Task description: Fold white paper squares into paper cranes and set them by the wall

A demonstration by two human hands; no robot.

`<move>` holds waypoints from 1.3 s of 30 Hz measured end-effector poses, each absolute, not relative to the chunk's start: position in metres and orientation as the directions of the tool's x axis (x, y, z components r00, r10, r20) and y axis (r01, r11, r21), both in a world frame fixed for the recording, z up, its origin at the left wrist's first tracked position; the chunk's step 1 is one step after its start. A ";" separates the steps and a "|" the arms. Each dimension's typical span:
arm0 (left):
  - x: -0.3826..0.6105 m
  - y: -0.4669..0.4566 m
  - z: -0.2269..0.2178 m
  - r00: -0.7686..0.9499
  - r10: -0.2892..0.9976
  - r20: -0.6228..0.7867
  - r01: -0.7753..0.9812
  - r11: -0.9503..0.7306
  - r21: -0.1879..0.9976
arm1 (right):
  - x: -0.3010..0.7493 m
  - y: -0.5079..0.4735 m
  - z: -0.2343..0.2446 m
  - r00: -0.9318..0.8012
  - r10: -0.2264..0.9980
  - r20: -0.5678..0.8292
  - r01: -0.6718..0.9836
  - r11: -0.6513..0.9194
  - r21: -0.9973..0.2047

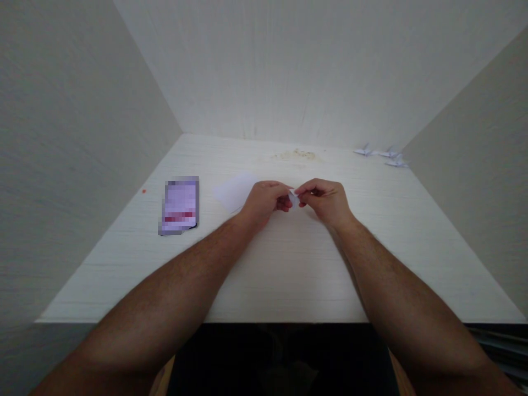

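My left hand (264, 202) and my right hand (325, 201) meet above the middle of the white table (289, 275). Both pinch a small folded piece of pale paper (293, 197) between their fingertips; most of it is hidden by the fingers. A flat sheet of pale paper (233, 191) lies on the table just left of my left hand, partly covered by it.
A blurred purple phone or card (180, 205) lies at the left. Three small folded paper cranes (383, 155) sit in the far right corner. A brownish stain (297, 155) marks the far middle. White walls enclose the table on three sides.
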State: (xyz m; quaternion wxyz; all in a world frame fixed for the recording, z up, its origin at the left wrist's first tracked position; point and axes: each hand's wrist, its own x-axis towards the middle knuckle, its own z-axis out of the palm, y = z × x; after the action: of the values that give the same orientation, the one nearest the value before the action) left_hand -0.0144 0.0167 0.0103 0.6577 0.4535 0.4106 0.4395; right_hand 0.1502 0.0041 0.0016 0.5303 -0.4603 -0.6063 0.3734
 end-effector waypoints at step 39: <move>-0.020 0.017 0.006 0.109 0.971 0.215 0.150 -0.230 0.962 | 0.142 0.008 -0.001 0.049 0.975 0.217 0.050 0.215 -0.975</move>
State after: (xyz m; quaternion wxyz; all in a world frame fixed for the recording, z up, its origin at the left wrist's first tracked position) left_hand -0.0200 0.0173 0.0056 0.4210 0.6142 0.4559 0.4875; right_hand 0.1424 0.0076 -0.0012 0.5535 -0.4672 -0.5485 0.4177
